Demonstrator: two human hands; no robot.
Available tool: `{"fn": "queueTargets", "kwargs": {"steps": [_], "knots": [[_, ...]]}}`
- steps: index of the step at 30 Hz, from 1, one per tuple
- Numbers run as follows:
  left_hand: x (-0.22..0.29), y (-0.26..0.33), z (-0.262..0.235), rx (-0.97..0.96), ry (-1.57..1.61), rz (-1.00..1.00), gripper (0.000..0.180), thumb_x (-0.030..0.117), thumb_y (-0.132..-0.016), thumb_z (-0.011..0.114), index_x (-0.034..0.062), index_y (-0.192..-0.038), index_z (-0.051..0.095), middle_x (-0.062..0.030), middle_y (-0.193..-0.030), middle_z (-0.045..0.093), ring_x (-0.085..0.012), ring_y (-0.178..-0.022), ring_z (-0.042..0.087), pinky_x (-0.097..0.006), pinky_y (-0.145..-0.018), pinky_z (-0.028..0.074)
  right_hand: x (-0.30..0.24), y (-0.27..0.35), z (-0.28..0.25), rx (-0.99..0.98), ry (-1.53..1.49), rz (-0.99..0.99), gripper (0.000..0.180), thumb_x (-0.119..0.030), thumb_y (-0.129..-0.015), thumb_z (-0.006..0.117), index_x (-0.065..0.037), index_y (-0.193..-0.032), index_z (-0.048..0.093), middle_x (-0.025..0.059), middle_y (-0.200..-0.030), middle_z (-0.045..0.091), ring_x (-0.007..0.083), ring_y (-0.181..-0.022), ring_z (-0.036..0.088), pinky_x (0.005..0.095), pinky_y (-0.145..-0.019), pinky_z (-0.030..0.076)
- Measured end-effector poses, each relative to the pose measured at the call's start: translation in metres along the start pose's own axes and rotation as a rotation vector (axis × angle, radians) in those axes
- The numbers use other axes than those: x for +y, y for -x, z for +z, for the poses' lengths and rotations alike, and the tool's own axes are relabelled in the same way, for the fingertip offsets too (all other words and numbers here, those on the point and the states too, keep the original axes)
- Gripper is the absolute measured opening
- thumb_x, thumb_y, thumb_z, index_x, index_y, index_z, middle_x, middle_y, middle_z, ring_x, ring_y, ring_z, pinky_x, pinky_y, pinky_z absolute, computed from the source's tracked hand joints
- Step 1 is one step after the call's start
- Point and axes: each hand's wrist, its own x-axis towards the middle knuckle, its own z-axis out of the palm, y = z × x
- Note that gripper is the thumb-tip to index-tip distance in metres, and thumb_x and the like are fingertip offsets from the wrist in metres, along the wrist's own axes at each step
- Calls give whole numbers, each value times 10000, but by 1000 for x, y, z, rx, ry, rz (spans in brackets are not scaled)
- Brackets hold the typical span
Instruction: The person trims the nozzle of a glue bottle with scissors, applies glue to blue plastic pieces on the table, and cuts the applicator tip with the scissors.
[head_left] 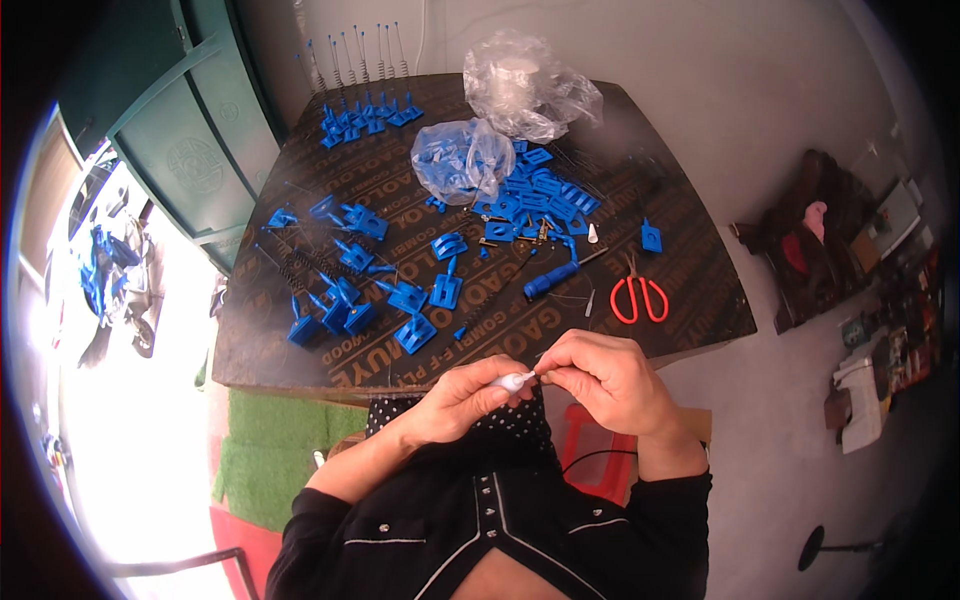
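Observation:
My left hand (462, 396) is closed around a small white squeeze bottle (513, 382), its thin nozzle turned to the right. At the nozzle's tip my right hand (608, 378) is pinched shut; what lies between its fingertips is too small to make out. Both hands are in front of the table's near edge. Beyond them lie red-handled scissors (652, 304), a blue-handled screwdriver (550, 281) and a small white cone-shaped cap (592, 234). Several blue plastic parts with coiled springs (338, 300) are spread over the left side of the table.
A dark wooden table (690, 250) with printed lettering carries a heap of blue plastic parts (545, 190). Next to it are a bag of blue pieces (462, 160) and a clear plastic bag (530, 85). Assembled spring pieces (370, 115) stand at the far left. A red stool (592, 460) is below.

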Motion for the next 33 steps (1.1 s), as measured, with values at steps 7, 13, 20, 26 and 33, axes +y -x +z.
{"fn": "queueTargets", "kwargs": {"steps": [7, 13, 20, 26, 33], "knots": [[5, 1, 0, -21, -66, -28, 302, 185, -1000, 511, -5, -1232, 548, -52, -1045, 588, -112, -910, 540, -249, -823, 452, -8, -6, -6, -88, 8, 30, 68, -16, -855, 655, 13, -904, 618, 121, -809, 633, 271, -727, 646, 343, -604, 495], [7, 3, -1, -30, -86, -108, 291, 175, -988, 534, 2, -1221, 558, -36, -987, 604, -102, -897, 542, -251, -810, 454, -15, -10, -15, -202, 48, 101, 62, -37, -867, 638, 16, -878, 609, 126, -798, 629, 280, -715, 640, 359, -609, 487], [9, 3, -2, -36, -90, -146, 283, 180, -991, 534, 4, -1211, 563, -28, -969, 607, -94, -889, 540, -250, -797, 457, -16, -14, -15, -212, 130, 21, 9, 8, -821, 629, 11, -829, 626, 92, -724, 603, 220, -631, 603, 320, -570, 460], [6, 3, -3, -34, -93, -155, 286, 195, -996, 525, 5, -1206, 565, -22, -963, 602, -87, -865, 531, -237, -784, 450, -14, -17, -16, -245, 119, 17, 14, 19, -797, 623, 15, -811, 620, 92, -715, 602, 211, -623, 600, 315, -554, 449], [10, 0, 0, -19, 32, -112, 298, 213, -1003, 510, -5, -1200, 561, -35, -995, 599, -99, -894, 535, -243, -810, 450, -9, -17, -6, -194, -28, 109, 21, -2, -803, 598, 16, -793, 605, 87, -693, 606, 148, -585, 574, 305, -527, 435]]}}
